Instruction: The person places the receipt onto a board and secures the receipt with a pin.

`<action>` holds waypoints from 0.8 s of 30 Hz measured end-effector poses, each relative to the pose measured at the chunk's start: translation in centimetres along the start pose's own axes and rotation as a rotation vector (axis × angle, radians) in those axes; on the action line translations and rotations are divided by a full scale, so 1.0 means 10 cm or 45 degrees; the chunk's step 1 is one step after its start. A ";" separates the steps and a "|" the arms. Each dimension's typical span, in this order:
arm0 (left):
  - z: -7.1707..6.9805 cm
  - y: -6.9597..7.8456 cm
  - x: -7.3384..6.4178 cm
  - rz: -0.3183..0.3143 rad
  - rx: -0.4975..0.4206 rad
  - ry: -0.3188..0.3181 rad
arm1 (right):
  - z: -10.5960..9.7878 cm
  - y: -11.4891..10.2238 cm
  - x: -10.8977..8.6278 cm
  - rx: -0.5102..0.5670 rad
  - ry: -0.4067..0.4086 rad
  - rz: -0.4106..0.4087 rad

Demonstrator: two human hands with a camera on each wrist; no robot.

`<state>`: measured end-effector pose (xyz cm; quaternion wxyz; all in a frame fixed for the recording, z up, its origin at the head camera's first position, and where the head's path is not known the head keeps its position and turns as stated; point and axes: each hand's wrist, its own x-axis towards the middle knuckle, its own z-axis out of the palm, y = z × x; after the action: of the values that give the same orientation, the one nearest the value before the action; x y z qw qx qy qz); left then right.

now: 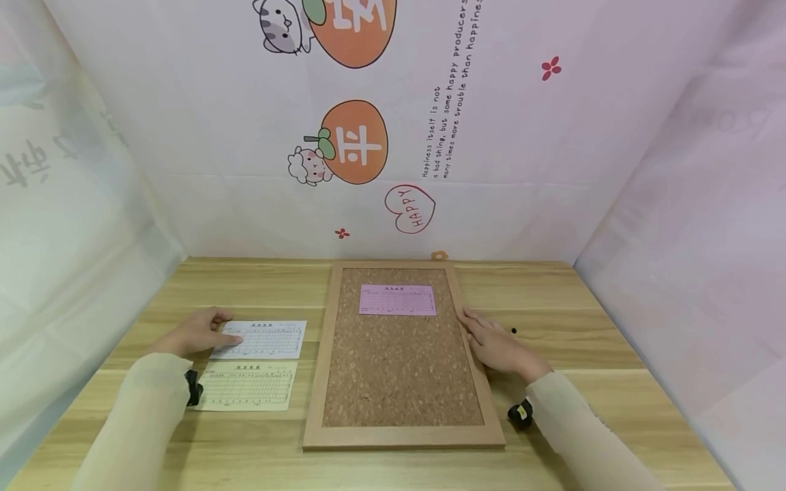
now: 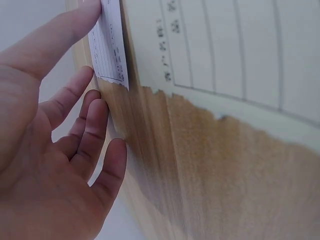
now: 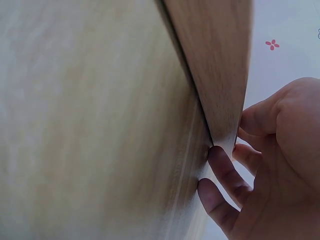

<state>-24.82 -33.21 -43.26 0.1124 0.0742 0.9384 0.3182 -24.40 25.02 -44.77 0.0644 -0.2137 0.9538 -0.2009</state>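
My left hand (image 1: 195,333) is at the left edge of a white printed form slip (image 1: 267,344), its thumb lying on the paper. In the left wrist view the other fingers are loosely bent beside the slip's torn edge. Just below that slip lies a pale yellow form slip (image 1: 248,389). My right hand (image 1: 496,344) rests against the right side of a wood-framed corkboard (image 1: 402,368), fingertips along the frame (image 3: 215,65). A pink form slip (image 1: 398,305) lies on the upper part of the cork. Neither hand is lifting anything.
The corkboard lies flat on a wood-grain table (image 1: 258,443). A small black object (image 1: 514,331) sits to the right of my right hand. Printed white curtains (image 1: 510,136) stand behind the table and at both sides.
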 end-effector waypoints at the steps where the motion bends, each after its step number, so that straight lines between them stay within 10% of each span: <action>1: 0.00 -0.01 0.01 0.003 0.006 0.000 | 0.00 0.00 0.00 -0.002 0.001 -0.002; 24: -0.01 0.02 0.02 0.030 -0.080 -0.029 | 0.02 0.00 0.00 -0.007 0.033 -0.021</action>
<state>-24.99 -33.05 -43.09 0.1217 0.0853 0.9256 0.3481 -24.35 24.95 -44.96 0.0499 -0.2192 0.9533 -0.2015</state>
